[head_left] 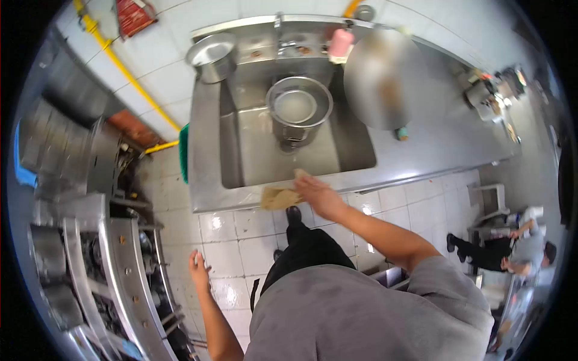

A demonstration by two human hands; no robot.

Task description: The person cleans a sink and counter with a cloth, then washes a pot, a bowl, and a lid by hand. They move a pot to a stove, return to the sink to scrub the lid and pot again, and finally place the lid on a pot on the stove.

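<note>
My right hand (319, 196) is at the front rim of the steel sink (208, 183), closed on a tan cloth (279, 198). The cloth spreads to the left of the fingers, over the rim, and a bit of it shows above them. My left hand (199, 274) hangs over the floor to the left, fingers apart and holding nothing. In the basin stands a tall steel pot (299, 129), upright, with pale, cloudy-looking contents. Another steel pot (214, 60) sits at the sink's back left corner.
A faucet (283, 43) rises at the back of the sink, with a pink bottle (341, 43) beside it. A blurred area covers part of the right counter (445, 129). Stove units (129, 274) stand at left. Another person (512, 253) is at far right.
</note>
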